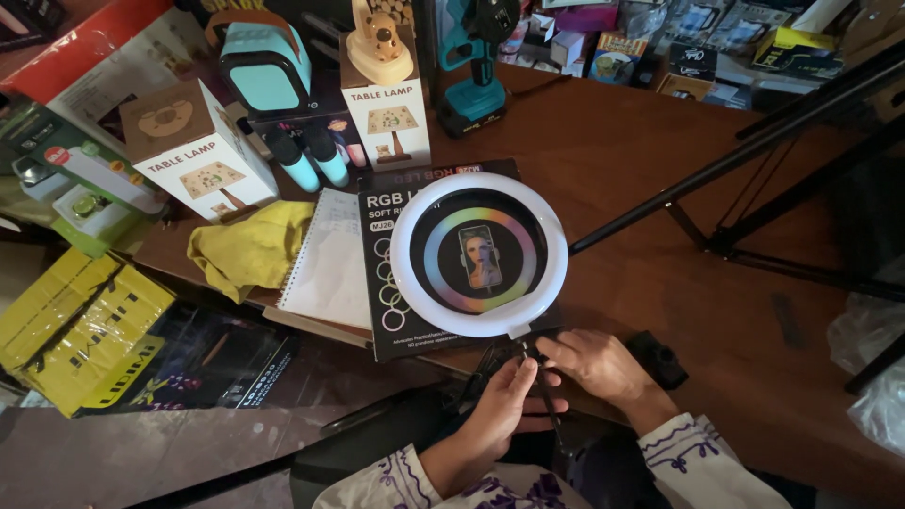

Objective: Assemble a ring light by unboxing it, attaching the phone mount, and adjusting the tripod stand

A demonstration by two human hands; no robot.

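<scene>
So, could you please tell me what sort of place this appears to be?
Probably a small shop or stockroom for gadgets. Boxed lamps and many other packaged goods crowd the wooden table, and a white ring light lies on its box there, near both hands.

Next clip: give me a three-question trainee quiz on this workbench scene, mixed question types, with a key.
1. True or false: the white ring light lies on top of a black box.
2. What lies just left of the spiral notebook? A) yellow cloth B) teal drill C) black tripod
3. Fill in: both hands, left and right, meet at the black ____ below the ring light.

Key:
1. True.
2. A, the yellow cloth.
3. Cable at the ring's base; exactly which hand grips it is hard to tell.
</scene>
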